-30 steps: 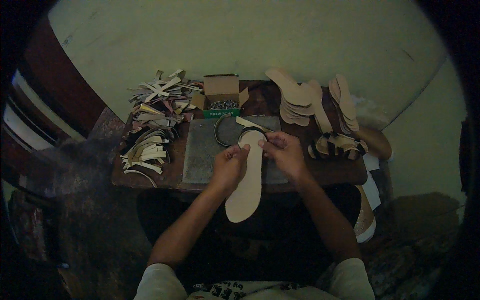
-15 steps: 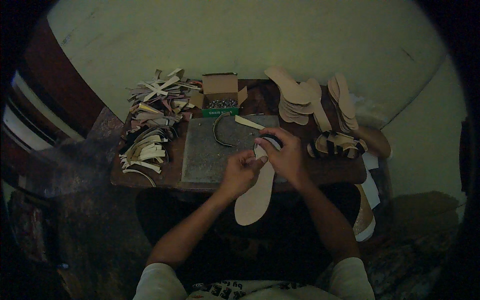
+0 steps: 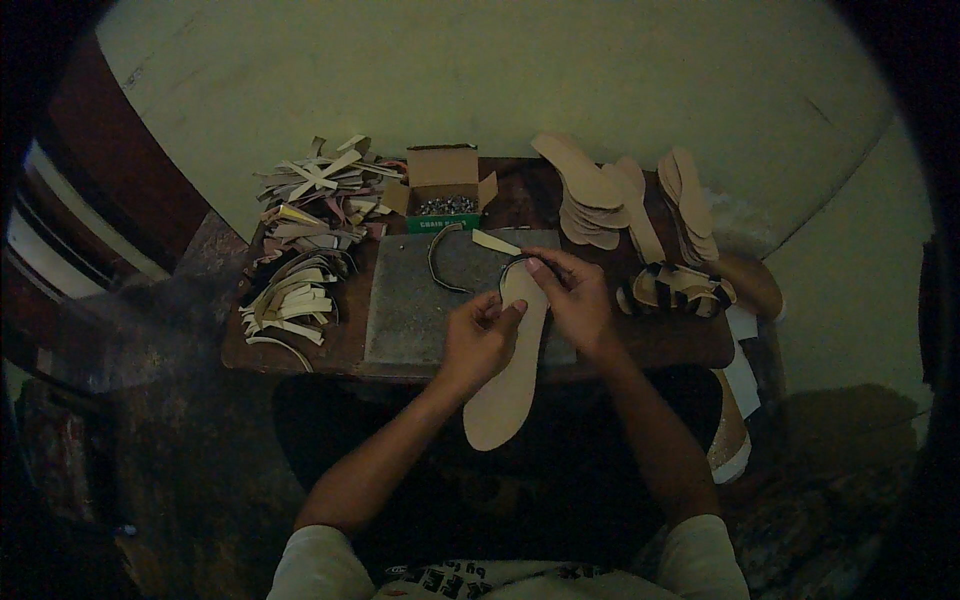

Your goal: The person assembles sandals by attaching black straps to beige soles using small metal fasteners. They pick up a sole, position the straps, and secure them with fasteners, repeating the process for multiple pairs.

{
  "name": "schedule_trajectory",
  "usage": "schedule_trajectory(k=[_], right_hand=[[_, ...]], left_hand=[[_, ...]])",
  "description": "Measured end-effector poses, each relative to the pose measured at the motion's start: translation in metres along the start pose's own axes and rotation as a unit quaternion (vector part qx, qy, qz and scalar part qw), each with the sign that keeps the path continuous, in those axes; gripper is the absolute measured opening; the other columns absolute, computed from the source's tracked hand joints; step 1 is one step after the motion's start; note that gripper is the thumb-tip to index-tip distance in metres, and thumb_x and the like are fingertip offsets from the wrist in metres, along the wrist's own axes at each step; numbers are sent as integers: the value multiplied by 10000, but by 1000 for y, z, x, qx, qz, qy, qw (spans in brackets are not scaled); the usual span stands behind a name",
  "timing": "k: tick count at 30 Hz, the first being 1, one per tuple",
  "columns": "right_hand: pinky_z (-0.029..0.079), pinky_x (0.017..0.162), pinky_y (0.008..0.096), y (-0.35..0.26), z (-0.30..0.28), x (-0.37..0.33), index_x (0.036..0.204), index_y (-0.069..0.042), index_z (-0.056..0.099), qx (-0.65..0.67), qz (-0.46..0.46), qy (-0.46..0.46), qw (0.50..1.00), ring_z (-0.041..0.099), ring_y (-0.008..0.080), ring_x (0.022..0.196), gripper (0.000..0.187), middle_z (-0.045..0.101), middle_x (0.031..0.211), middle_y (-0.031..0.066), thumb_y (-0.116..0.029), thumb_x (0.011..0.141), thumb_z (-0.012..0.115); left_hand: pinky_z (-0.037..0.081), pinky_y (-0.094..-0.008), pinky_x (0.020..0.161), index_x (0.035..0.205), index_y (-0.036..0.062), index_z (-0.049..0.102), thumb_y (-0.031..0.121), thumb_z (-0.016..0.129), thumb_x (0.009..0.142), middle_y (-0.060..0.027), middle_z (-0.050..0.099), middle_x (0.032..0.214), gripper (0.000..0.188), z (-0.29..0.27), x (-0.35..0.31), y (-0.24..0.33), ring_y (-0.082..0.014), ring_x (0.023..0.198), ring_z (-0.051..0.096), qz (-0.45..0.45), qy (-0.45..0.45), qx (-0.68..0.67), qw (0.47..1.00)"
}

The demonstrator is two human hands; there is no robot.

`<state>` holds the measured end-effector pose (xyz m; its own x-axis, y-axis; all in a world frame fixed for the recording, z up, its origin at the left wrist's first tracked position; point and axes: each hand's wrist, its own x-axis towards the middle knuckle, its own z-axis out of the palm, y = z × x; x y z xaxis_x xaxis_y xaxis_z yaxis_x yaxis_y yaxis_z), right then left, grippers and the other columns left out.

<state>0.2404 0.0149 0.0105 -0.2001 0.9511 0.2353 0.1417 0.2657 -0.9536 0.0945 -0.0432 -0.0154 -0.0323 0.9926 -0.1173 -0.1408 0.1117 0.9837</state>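
Observation:
Both my hands hold a beige insole, its wide end hanging toward me past the table edge. My left hand is closed on its left edge, thumb on top. My right hand pinches the far end on the right, thumb on top and fingers beneath. A thin dark strip curves round the rim of that far end; part of it is hidden by my fingers. Just beyond lie a pale strip and a curved dark strip on a grey slab.
Piles of cut strips cover the table's left side. An open box of nails stands behind the slab. Stacked insoles, more insoles and a strappy sandal occupy the right, on the brown table.
My right hand has shifted slightly right, its thumb now on the insole's edge. The dark strip now follows the rim, and more of the insole's far end shows.

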Motion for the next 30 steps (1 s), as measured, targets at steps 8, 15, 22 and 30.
schedule_trajectory(k=[8, 15, 22, 30], right_hand=[[488, 846, 275, 15, -6, 5, 1140, 5, 666, 64, 21, -38, 997, 620, 119, 938, 257, 699, 1024, 78, -154, 940, 635], [499, 823, 263, 18, 0, 3, 1228, 11, 615, 125, 91, -34, 987, 619, 117, 954, 347, 687, 1082, 93, -168, 933, 654], [531, 835, 305, 13, 9, -3, 1286, 26, 556, 220, 165, -94, 957, 619, 168, 1026, 436, 645, 1171, 100, -127, 901, 694], [501, 912, 335, 18, 5, -4, 1266, -1, 551, 366, 209, -148, 895, 602, 164, 1080, 352, 620, 1190, 77, -132, 947, 623]], left_hand=[[428, -240, 565, 1007, 18, 655, 167, 666, 917, -16, 649, 807, 174, 4, -2, 2, -69, 657, 553, 20, 28, 20, 999], [438, -253, 585, 976, 10, 653, 166, 657, 917, -26, 650, 800, 167, 1, 1, 5, -85, 660, 562, 15, 79, -15, 997], [435, -248, 554, 964, 18, 660, 181, 664, 914, -21, 640, 774, 170, -33, 16, 1, -87, 623, 559, -37, 67, -99, 992], [508, -262, 647, 1002, 1, 662, 245, 653, 934, -57, 681, 876, 254, -30, 14, 17, -121, 733, 640, -74, 4, -185, 980]])
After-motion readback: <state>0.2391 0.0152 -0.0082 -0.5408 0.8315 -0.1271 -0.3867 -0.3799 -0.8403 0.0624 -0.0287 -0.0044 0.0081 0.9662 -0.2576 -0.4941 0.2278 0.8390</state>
